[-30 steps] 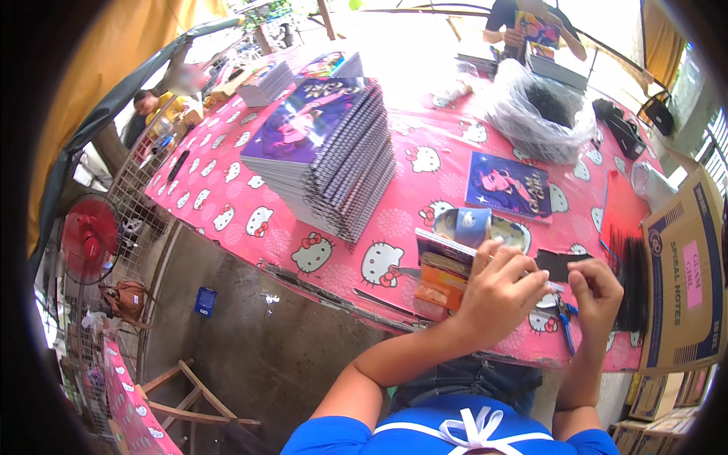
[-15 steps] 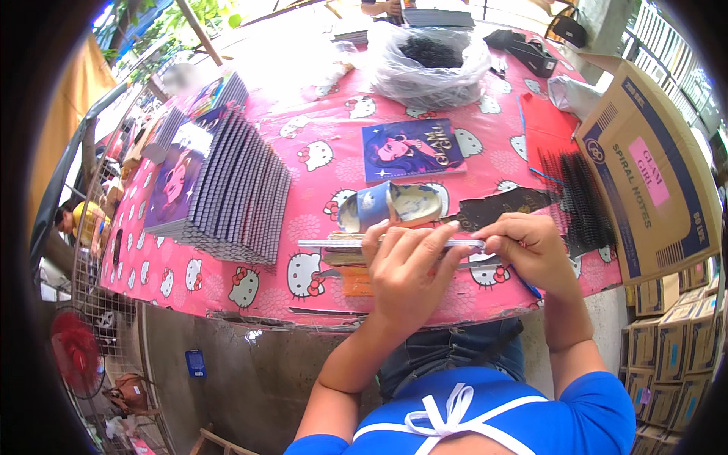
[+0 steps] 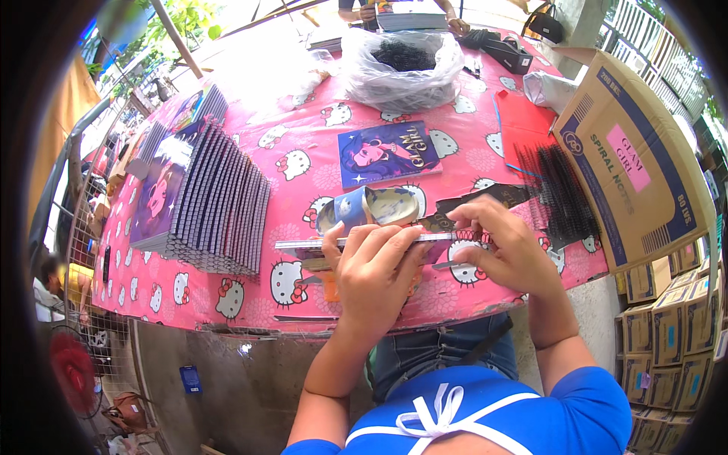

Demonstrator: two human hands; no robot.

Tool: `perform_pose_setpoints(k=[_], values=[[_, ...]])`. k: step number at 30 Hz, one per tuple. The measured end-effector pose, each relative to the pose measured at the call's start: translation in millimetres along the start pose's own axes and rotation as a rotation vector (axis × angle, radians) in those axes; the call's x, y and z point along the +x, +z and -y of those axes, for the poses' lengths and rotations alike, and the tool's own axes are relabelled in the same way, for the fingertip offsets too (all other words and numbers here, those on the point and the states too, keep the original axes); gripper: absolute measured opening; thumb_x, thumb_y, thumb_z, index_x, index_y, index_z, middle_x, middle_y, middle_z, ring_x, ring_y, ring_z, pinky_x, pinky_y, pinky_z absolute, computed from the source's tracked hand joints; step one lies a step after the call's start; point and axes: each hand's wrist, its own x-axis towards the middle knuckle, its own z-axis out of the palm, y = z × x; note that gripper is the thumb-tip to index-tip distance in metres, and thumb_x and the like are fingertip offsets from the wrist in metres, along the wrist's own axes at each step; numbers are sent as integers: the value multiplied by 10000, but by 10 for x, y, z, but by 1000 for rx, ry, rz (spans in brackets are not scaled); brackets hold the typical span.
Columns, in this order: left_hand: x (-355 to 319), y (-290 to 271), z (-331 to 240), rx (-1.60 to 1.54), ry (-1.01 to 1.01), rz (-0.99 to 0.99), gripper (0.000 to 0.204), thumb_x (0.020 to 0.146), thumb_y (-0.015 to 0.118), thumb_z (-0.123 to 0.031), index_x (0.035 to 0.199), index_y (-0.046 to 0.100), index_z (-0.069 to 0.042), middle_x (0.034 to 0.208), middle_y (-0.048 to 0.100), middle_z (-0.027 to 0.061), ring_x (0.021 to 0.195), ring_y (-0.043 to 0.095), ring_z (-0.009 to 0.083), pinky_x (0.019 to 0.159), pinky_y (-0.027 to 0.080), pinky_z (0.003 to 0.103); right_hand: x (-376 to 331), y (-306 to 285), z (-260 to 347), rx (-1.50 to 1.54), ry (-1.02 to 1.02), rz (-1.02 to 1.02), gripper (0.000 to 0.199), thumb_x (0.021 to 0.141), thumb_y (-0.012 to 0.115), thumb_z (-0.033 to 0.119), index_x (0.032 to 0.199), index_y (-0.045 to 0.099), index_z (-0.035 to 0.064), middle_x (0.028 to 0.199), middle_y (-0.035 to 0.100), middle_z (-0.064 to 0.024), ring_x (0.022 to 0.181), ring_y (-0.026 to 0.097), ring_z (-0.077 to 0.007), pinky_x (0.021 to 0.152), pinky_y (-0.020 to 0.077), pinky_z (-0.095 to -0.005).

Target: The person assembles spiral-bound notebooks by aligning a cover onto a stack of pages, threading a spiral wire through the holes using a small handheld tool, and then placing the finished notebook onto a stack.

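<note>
My left hand (image 3: 375, 277) grips a thin notebook (image 3: 303, 245) held edge-up over the near side of the pink cartoon-cat tablecloth (image 3: 250, 303). At the notebook's right end my right hand (image 3: 504, 250) pinches its edge between finger and thumb. Just behind the hands sits a roll of tape in a shallow dish (image 3: 379, 206). A purple-covered notebook (image 3: 388, 154) lies flat further back. Several black spiral binding combs (image 3: 565, 189) lie to the right.
A tall fanned stack of bound notebooks (image 3: 212, 201) fills the left of the table. A clear plastic bag of black spirals (image 3: 402, 64) sits at the back. A big cardboard box (image 3: 637, 159) stands at the right, small boxes stacked below it. Another person works at the far end.
The view has swung right and closer. Both hands stay on the notebook, now held level in front of me, with the right hand working at its right end.
</note>
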Motion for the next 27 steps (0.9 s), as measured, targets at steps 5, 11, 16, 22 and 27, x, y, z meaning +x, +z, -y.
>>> perform_pose_setpoints(k=[5, 11, 16, 22, 27], values=[[10, -9, -5, -5, 15, 1, 184, 749, 741, -180, 921, 697, -130, 865, 659, -22, 843, 584, 148, 943, 258, 382, 14, 22, 32, -56, 21, -39, 164, 798, 663, 67, 947, 600, 37, 829, 566, -110, 734, 602, -299, 619, 482, -380], [-61, -20, -8, -14, 39, -29, 211, 737, 753, -182, 936, 700, -135, 862, 664, -41, 849, 593, 124, 947, 261, 375, 301, -234, -119, -8, -41, 326, 203, 839, 617, 121, 1020, 606, 33, 926, 625, -148, 908, 616, -317, 731, 504, -399], [-105, -97, -59, 67, 56, -67, 367, 721, 768, -234, 1061, 691, -117, 873, 687, 1, 824, 609, 142, 881, 330, 350, 919, 297, -652, -279, -188, 482, 398, 791, 665, 170, 1155, 560, 46, 1111, 582, -166, 987, 600, -357, 813, 496, -442], [-153, -225, 91, 94, -81, -61, 419, 711, 762, -360, 1056, 671, -141, 909, 643, 15, 869, 607, 174, 1049, 231, 460, 885, 809, -832, -447, -101, 781, 424, 787, 652, 289, 1101, 549, 22, 1043, 599, -183, 962, 607, -357, 731, 501, -443], [-201, -92, 141, 131, -87, -159, 335, 675, 778, -412, 874, 693, -157, 783, 632, -27, 857, 597, 136, 1081, 178, 470, 690, 844, -927, -449, -388, 538, 387, 786, 636, 263, 1048, 523, 2, 858, 642, -142, 826, 630, -379, 691, 505, -443]])
